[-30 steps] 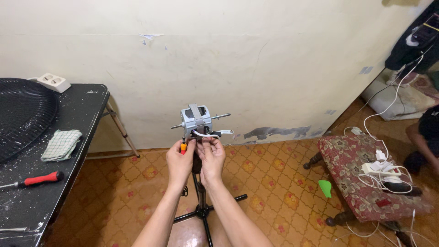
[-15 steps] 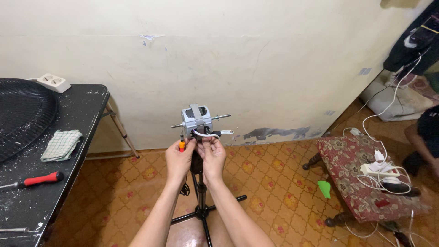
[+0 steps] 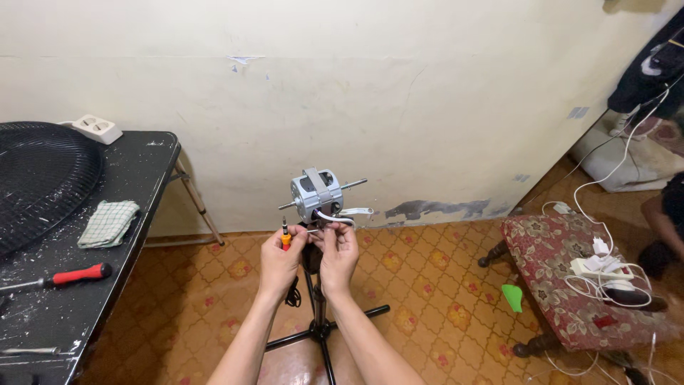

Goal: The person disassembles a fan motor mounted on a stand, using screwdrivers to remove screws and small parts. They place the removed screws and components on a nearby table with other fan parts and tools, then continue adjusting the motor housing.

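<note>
Your left hand (image 3: 280, 262) has its grip closed around a small orange screwdriver (image 3: 285, 237), tip up, just below the grey fan motor (image 3: 316, 194), which sits on top of a black stand (image 3: 318, 314) in the middle of the view. Your right hand (image 3: 338, 255) pinches a white wire (image 3: 335, 217) under the motor, at about 5 o'clock from it. At 9 o'clock, well apart, the black tabletop (image 3: 135, 178) carries a fan grille (image 3: 39, 178), a checked cloth (image 3: 108, 223) and a red-handled screwdriver (image 3: 68, 275).
</note>
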